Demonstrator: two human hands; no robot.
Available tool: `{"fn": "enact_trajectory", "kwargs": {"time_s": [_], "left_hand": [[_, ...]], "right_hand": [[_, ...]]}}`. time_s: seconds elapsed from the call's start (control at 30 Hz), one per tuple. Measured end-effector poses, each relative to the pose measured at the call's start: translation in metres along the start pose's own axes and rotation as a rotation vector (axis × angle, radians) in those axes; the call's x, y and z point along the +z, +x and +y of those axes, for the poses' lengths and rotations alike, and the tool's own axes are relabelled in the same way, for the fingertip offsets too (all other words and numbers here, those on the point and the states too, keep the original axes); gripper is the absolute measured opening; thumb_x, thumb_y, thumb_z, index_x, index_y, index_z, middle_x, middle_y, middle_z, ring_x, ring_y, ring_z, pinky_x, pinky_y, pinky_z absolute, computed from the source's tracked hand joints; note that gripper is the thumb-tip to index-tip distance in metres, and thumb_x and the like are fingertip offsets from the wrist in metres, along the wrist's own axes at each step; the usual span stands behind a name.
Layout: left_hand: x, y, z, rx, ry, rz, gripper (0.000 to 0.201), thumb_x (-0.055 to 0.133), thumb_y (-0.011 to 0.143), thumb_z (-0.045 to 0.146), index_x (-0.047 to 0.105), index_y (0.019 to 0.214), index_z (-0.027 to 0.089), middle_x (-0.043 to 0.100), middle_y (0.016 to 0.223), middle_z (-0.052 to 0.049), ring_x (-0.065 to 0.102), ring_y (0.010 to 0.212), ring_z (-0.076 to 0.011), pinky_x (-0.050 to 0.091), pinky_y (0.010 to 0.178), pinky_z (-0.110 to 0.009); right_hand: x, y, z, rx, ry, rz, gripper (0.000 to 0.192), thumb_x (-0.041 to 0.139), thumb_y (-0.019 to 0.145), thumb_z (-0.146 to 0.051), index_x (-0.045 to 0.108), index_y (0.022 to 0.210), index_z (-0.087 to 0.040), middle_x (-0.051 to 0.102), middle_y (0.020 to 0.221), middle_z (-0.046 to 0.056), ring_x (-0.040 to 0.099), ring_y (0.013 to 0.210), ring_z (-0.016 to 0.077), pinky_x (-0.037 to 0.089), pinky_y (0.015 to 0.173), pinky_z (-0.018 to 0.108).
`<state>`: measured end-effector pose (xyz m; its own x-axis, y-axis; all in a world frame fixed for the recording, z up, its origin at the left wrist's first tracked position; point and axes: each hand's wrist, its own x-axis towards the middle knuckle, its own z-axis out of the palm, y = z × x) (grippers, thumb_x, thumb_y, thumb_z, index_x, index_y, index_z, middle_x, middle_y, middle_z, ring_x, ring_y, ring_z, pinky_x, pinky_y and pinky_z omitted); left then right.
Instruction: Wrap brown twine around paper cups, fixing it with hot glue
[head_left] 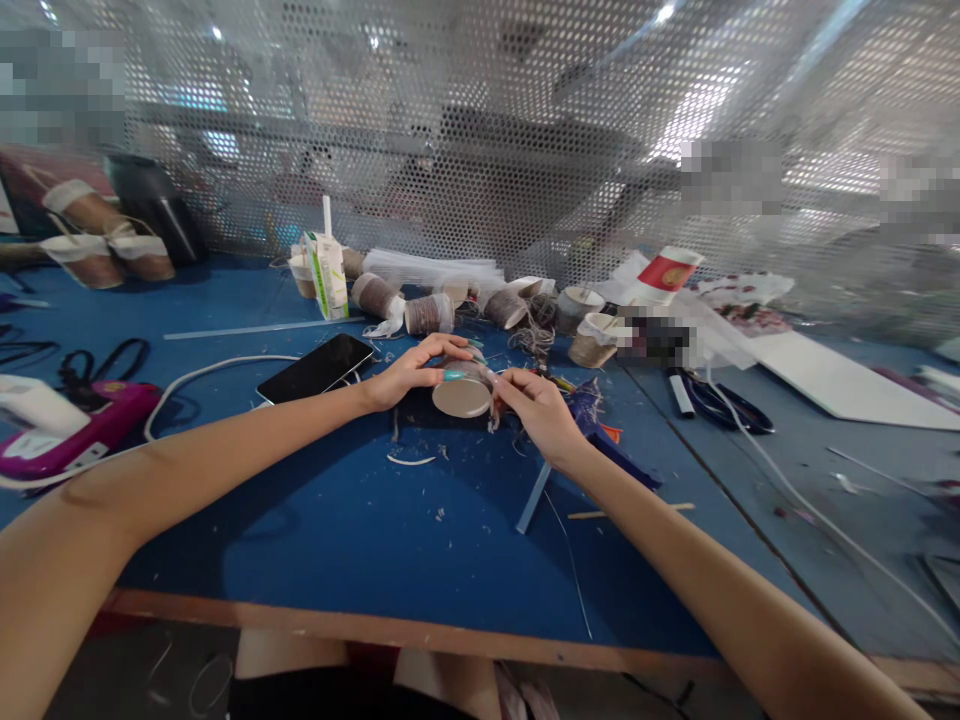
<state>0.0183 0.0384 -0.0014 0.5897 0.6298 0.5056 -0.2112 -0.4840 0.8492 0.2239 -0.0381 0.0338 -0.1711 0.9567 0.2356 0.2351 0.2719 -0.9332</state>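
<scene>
A paper cup (462, 397) lies on its side on the blue table, its pale round base facing me. Its side is wrapped in a brownish covering, mostly hidden by fingers. My left hand (424, 368) grips the cup from the left and above, fingers curled over the side. At the cup's right edge, my right hand (536, 405) has thumb and fingers pinched together. Loose strands (494, 412) hang beside those fingertips; what exactly is between them is hidden. A black phone (319, 368) rests left of my left hand.
Several twine-wrapped cups (429, 314) stand and lie behind, near a drink carton (327, 275) with a straw. A purple glue-gun-like tool (90, 430) and white cable are left. A glue stick (533, 498), wooden stick (630, 511) and scraps lie nearer. A perforated metal screen (450, 150) closes the back.
</scene>
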Motion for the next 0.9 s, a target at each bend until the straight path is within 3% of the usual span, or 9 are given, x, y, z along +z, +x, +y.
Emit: {"fn": "enact_trajectory", "kwargs": {"time_s": [0.47,0.67,0.9], "left_hand": [[0.0,0.001,-0.002,-0.016,0.024,-0.006,0.041,0.066,0.074,0.044,0.066,0.109,0.022,0.05,0.136,-0.01,0.037,0.139,-0.0334,0.024,0.118,-0.051],[0.0,0.0,-0.001,-0.017,0.036,0.0,0.041,0.064,0.072,0.042,0.066,0.108,0.022,0.051,0.135,-0.01,0.036,0.14,-0.0338,0.023,0.119,-0.051],[0.0,0.0,0.001,-0.027,0.005,-0.019,0.046,0.06,0.07,0.046,0.065,0.109,0.021,0.049,0.139,-0.011,0.037,0.139,-0.0371,0.021,0.119,-0.056]], "right_hand": [[-0.001,-0.001,0.0,-0.046,-0.146,-0.033,0.046,0.059,0.081,-0.062,0.05,0.061,-0.022,0.054,0.056,-0.002,0.05,0.054,0.0127,0.041,0.058,0.029],[-0.008,-0.004,-0.001,-0.282,-0.552,-0.007,0.033,0.051,0.092,-0.04,0.049,0.064,-0.022,0.054,0.061,0.0,0.049,0.061,0.0158,0.038,0.064,0.031],[-0.011,-0.002,0.001,-0.439,-0.718,-0.058,0.029,0.042,0.095,-0.031,0.041,0.066,-0.024,0.048,0.061,0.001,0.045,0.066,0.0183,0.038,0.067,0.033]]}}
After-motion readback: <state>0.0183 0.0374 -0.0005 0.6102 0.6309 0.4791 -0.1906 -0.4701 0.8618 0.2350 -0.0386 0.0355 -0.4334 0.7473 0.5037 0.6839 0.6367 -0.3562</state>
